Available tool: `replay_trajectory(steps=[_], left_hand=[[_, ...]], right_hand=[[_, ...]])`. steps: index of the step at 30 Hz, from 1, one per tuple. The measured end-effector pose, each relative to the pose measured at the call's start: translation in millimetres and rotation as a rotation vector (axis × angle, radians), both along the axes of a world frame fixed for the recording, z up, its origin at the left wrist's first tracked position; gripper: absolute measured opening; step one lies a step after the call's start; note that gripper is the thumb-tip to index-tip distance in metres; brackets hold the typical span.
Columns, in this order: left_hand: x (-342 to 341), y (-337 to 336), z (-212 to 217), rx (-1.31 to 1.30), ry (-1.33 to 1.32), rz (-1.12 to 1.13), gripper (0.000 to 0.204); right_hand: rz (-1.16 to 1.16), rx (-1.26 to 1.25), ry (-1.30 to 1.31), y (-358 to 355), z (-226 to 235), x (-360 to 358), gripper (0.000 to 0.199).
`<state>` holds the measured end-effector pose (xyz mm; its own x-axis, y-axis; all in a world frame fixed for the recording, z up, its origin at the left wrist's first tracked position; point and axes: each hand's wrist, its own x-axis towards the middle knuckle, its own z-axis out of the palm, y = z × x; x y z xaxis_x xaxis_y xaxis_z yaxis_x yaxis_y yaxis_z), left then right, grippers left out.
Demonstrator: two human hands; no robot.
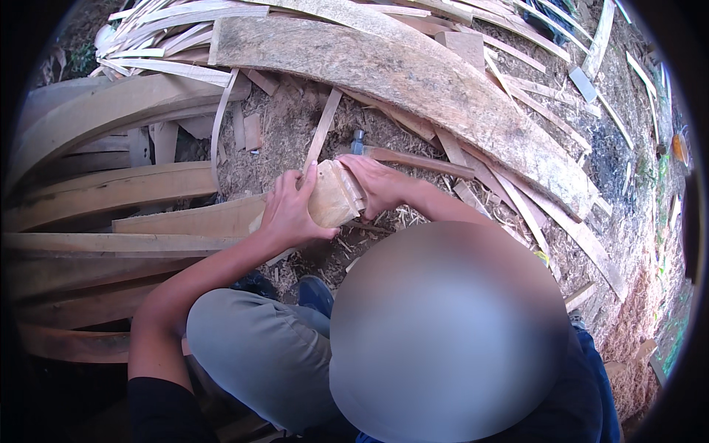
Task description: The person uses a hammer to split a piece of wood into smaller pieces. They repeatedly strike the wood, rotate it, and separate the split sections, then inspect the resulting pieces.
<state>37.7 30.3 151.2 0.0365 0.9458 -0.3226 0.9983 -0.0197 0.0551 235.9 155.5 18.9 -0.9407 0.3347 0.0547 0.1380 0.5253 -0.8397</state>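
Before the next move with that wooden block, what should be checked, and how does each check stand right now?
1. Left hand grips the wooden block: ok, fingers wrap its left side.
2. Right hand steadies the block: ok, it holds the right end.
3. Hammer within reach: ok, it lies on the ground just beyond the right hand.
4. Ground under the block free of scraps: not ok, sawdust and wood strips lie around.
5. Block's underside sound: cannot tell, hidden.

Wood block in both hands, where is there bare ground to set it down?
The barest patch is the sawdust ground between the hammer, the thin bent strip and the big curved plank. Left of the left hand planks are stacked; right of the right hand slats crowd the ground.
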Motion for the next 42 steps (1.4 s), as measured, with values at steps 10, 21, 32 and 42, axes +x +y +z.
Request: replay_trajectory(steps=[10, 21, 32, 42], left_hand=[[-3.6, 0.3, 9.5, -0.035, 0.003, -0.004, 0.134], [-7.0, -2.0, 4.4, 0.039, -0.041, -0.003, 0.13], [-24.5, -20.3, -28.5, 0.244, -0.127, -0.063, 0.137], [-58.2, -40.1, -63.6, 0.338, -0.295, -0.064, 0.15]], right_hand=[[0.111, 0.042, 0.162, 3.9, 47.1, -7.1, 0.138], [0.016, 0.14, 0.196, 5.9, 60.8, -8.1, 0.111], [-0.016, 0.162, 0.196, -6.0, 52.7, -9.7, 0.113], [0.007, 0.042, 0.287, -7.2, 45.9, -13.2, 0.115]])
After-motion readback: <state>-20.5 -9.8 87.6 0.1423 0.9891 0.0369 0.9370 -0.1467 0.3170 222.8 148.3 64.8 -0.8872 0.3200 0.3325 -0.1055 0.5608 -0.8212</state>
